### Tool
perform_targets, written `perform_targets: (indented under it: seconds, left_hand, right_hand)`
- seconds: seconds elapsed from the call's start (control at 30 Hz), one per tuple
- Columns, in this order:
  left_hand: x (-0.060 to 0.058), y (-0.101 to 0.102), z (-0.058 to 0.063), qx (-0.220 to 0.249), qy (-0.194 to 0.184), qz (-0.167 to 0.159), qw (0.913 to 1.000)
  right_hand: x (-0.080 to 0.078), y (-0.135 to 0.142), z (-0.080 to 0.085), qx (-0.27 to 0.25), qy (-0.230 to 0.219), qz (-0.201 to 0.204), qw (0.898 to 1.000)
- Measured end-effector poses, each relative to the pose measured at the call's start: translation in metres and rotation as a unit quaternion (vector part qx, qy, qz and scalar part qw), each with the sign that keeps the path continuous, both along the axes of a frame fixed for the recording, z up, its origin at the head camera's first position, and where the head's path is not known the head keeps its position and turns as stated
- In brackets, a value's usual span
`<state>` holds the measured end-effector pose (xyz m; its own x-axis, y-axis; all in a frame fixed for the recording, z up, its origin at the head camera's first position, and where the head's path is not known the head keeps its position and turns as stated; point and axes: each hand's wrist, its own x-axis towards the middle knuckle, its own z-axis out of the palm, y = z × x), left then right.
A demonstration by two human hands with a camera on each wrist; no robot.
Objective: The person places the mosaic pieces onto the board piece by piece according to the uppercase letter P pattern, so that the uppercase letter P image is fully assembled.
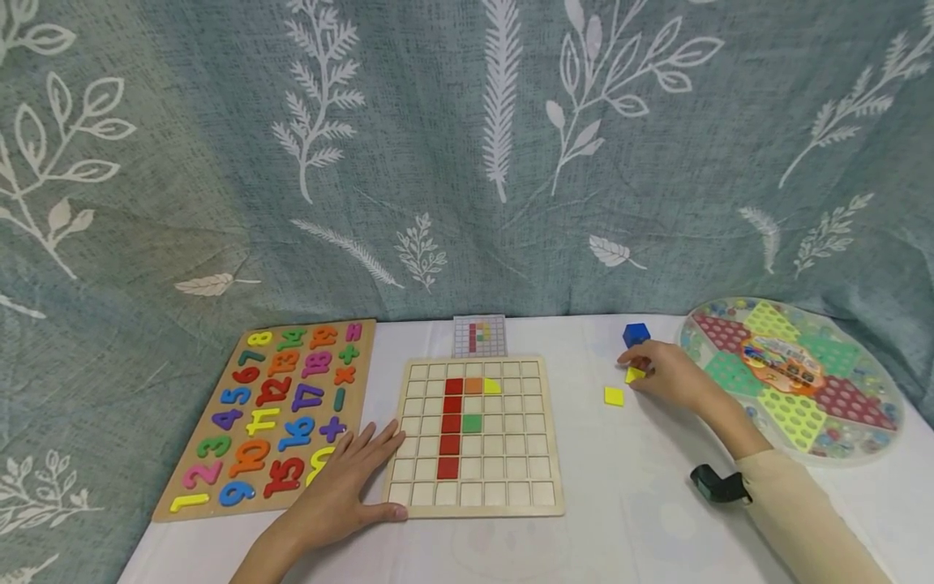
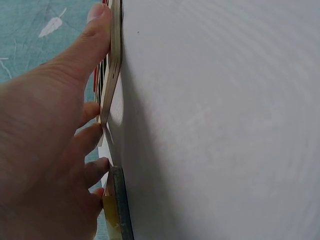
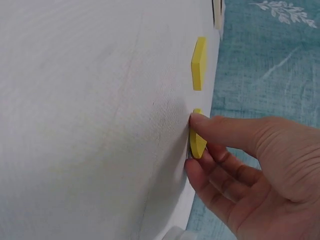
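Note:
My left hand (image 1: pixel 340 492) rests at the left edge of a wooden grid board (image 1: pixel 508 491), fingers spread and thumb at its lower left corner. On the board are a column of red square tiles (image 1: pixel 449 444), an orange tile (image 1: pixel 474 386), a yellow quarter-round tile (image 1: pixel 492 386) and a green tile (image 1: pixel 472 423). To the right, my right hand (image 1: pixel 667 374) pinches a yellow tile (image 3: pixel 198 142) between thumb and fingers, low over the white tabletop. This tile has a curved edge. Just beside it lies a yellow square tile (image 1: pixel 614 396).
Behind the board stands a small pattern card (image 1: pixel 479 336). A blue cube (image 1: pixel 636 335) sits beyond my right hand. Left is a number puzzle board (image 1: pixel 219 454); right is a round marble game board (image 1: pixel 795 373). A patterned curtain (image 1: pixel 452 162) hangs behind.

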<state>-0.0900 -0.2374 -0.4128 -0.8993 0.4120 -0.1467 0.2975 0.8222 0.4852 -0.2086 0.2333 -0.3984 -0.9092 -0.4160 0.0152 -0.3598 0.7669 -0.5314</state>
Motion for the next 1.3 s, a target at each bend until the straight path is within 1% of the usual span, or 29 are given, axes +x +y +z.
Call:
perform_targets:
  seconds: [0.13,0.4,0.67,0.83,0.93,1.07,1.3]
  left_hand:
    - [0.000,0.000,-0.001,0.000,0.000,0.000,1.0000]
    - [0.001,0.000,-0.001,0.000,0.001,0.002,1.0000]
    - [0.001,0.000,0.001,0.002,0.003,0.002,1.0000]
    - [0.001,0.000,0.002,0.004,-0.001,0.003,1.0000]
    - [0.001,0.000,0.002,0.006,0.000,0.002,1.0000]
    - [0.001,0.000,0.002,0.006,0.002,0.002,1.0000]
    - [0.001,0.000,0.002,0.006,-0.001,0.003,1.0000]
  right_hand:
    - [0.000,0.000,-0.002,-0.006,-0.001,-0.002,1.000]
    - [0.001,0.001,-0.005,-0.021,-0.011,-0.020,1.000]
    - [-0.001,-0.003,-0.004,-0.026,0.003,-0.008,1.000]
    - [0.000,-0.006,-0.004,-0.040,0.009,-0.012,0.999]
    - [0.000,-0.010,-0.002,-0.052,0.018,-0.013,0.998]
    - [-0.001,-0.018,0.000,-0.071,0.024,-0.003,0.997]
    - [-0.004,-0.038,0.004,-0.085,0.009,0.010,0.996]
